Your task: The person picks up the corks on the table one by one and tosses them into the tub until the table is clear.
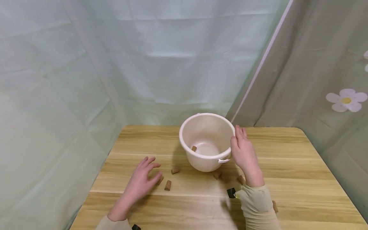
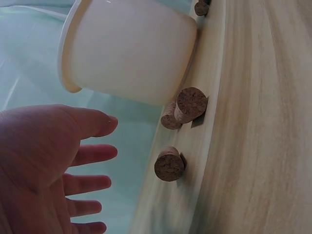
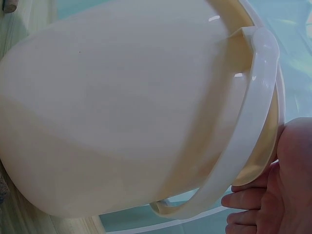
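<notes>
A cream bucket (image 1: 207, 164) stands on the wooden table, with one cork (image 1: 194, 148) visible inside on its bottom. My right hand (image 1: 245, 153) holds the bucket's right rim, its thumb at the edge; the right wrist view shows the fingers (image 3: 248, 197) by the rim beside the white handle (image 3: 258, 97). To the left of the bucket, my left hand (image 1: 141, 180) hovers with its fingers spread and nothing in them. Near its thumb lie corks, one (image 1: 160, 180) partly hidden by the thumb, another (image 1: 168, 185) just right, and a third (image 1: 175, 170) closer to the bucket.
More corks lie on the table (image 1: 299, 179): one (image 1: 217, 175) in front of the bucket, one (image 1: 241, 179) by my right wrist, and one (image 1: 275, 206) beside the right sleeve. Pale curtains (image 1: 178, 64) hang behind the table and along its sides.
</notes>
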Demonstrator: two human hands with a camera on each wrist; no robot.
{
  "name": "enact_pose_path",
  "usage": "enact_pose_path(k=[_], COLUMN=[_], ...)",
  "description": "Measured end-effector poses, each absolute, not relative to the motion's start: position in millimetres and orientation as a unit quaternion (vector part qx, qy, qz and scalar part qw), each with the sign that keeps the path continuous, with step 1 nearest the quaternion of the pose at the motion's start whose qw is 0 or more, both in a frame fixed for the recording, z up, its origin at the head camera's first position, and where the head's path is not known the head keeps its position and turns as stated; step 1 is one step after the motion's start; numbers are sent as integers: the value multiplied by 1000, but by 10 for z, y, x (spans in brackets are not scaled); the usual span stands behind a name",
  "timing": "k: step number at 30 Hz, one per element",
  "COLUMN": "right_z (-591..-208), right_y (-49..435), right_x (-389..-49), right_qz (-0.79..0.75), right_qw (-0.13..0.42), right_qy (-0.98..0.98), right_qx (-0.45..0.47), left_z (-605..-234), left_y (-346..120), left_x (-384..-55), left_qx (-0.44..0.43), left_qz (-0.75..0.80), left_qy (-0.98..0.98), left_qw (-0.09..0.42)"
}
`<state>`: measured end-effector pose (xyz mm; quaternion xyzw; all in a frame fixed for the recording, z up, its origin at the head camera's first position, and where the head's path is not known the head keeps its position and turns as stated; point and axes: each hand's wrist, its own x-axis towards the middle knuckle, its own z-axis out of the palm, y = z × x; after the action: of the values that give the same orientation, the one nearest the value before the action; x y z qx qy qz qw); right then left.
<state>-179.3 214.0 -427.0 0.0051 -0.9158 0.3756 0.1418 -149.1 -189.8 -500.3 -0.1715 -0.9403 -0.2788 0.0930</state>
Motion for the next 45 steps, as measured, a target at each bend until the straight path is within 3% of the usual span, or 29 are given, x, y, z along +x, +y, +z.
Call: enact_pose_path(k=[22, 45], right_z=[-4258, -4233], right_y=[2175, 2144], right_x=[-1836, -1803], right_qz=[392, 388], right_qw=[145, 141], right_qy=[-909, -911], right_qx=[-5, 5], left_z=[-4977, -5106], left_y=[-1865, -1894], left_x=[-1581, -1381], left_qx=[-188, -160], left_qz=[-259, -233], left_qy=[-944, -959], left_qw=[77, 31])
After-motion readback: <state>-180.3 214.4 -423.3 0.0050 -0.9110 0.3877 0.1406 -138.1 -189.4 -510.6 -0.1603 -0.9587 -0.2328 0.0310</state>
